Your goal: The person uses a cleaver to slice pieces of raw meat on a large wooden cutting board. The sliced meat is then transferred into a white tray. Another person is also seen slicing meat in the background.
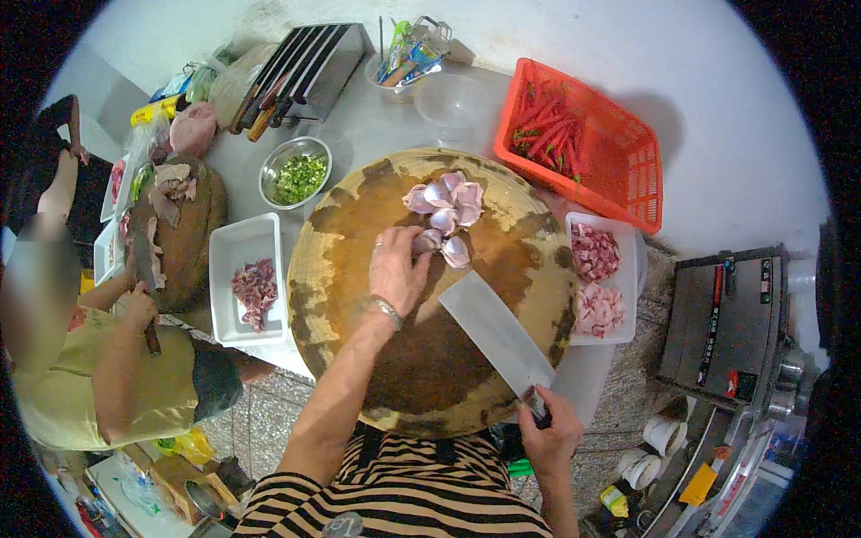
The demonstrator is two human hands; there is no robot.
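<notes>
A big round wooden chopping block (410, 336) lies before me. On its far half sits a pile of pale purple-pink pieces (452, 198), perhaps poultry gizzards. My left hand (400, 265) has its thumb and fingers around one such piece (428, 241) at the near edge of the pile; another single piece (455, 251) lies just right of it. In my right hand (550, 427) is the handle of a Chinese cleaver (498, 333), its broad blade lying over the right part of the block and pointing up-left towards the pieces.
White trays of cut meat flank the block, left (245, 234) and right (629, 269). Beyond stand a steel bowl of chopped greens (296, 171), a knife rack (329, 87) and a red basket (605, 181) of chillies. At left a co-worker (128, 383) holds a knife at another block (195, 269).
</notes>
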